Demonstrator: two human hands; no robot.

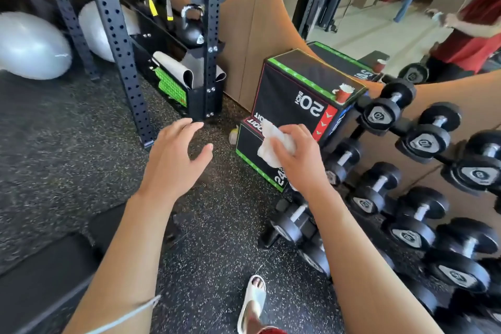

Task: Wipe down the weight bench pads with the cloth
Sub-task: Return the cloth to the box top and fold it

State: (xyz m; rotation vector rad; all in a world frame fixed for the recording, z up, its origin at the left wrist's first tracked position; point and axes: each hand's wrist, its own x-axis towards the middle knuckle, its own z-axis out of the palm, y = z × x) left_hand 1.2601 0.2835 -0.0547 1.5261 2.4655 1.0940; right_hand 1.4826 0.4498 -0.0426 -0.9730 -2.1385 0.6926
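Right hand (298,156) closed around crumpled white cloth (273,144), held in the air; left hand (174,158) spread, empty. Looks soft, light, limp: best kept bunched in the palm for wiping.

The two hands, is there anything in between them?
No. In the head view, only bare speckled floor shows between the open left hand and the right hand gripping the white cloth.

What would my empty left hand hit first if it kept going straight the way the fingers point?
Probably the base of the black perforated steel rack upright, just beyond the left hand fingertips. Depth is unclear, so the speckled rubber floor may come first.
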